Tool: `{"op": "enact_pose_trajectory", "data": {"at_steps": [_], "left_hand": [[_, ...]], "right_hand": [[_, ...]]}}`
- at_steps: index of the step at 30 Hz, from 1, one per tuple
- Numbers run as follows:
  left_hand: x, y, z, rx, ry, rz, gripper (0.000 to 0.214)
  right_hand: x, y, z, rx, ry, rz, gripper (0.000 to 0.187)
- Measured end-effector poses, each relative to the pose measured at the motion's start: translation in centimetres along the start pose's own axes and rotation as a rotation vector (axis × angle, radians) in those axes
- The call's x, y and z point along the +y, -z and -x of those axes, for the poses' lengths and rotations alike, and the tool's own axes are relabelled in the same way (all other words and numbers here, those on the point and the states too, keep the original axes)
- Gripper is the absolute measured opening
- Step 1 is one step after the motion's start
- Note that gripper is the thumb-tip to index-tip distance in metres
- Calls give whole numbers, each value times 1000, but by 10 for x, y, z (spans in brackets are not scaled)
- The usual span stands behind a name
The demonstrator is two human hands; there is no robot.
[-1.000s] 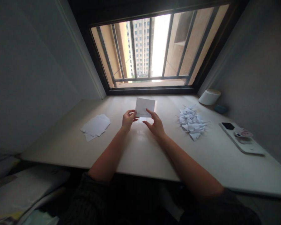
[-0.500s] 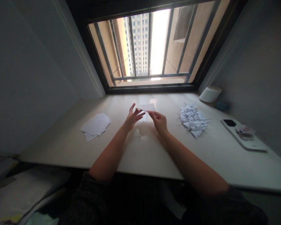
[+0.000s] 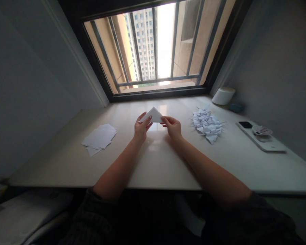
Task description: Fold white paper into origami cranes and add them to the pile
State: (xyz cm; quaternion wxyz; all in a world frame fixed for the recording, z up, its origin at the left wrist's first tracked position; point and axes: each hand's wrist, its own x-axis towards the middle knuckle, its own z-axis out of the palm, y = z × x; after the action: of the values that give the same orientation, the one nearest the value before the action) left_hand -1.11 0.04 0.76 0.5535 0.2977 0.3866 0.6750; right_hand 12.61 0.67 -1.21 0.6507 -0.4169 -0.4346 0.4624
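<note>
The left hand pinches the left corner of a white sheet of paper folded into a triangle, fingers on top and thumb beneath, while the right hand grips the right corner the same way. The paper sits between the two hands, low over the middle of the pale table, its point aimed toward the window. To the left, well apart from the hands, lies a loose stack of flat white sheets. To the right a heap of small folded paper pieces rests on the table. Beyond that heap, near the right wall, a phone lies flat with a small round item on it, and a white cylindrical object stands in the far right corner by the window frame.
</note>
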Motion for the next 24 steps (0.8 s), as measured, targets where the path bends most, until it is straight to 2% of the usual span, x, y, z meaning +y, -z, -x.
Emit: {"op": "enact_pose_trajectory", "data": {"at_steps": [6,13,19,24], "left_hand": [[-1,-4,3,2,0,-6,45],[-3,-8,6,33,4,-10,46],[-3,-5,5,30,33,-47,33],[-1,-3,1,53,39,-111,31]], "right_hand": [[-2,1,1,11,48,-1,42],[-4,-1,2,-54,83,18,49],[-5,3,0,49,140,70,44],[-7,8,-3,65,152,120,46]]}}
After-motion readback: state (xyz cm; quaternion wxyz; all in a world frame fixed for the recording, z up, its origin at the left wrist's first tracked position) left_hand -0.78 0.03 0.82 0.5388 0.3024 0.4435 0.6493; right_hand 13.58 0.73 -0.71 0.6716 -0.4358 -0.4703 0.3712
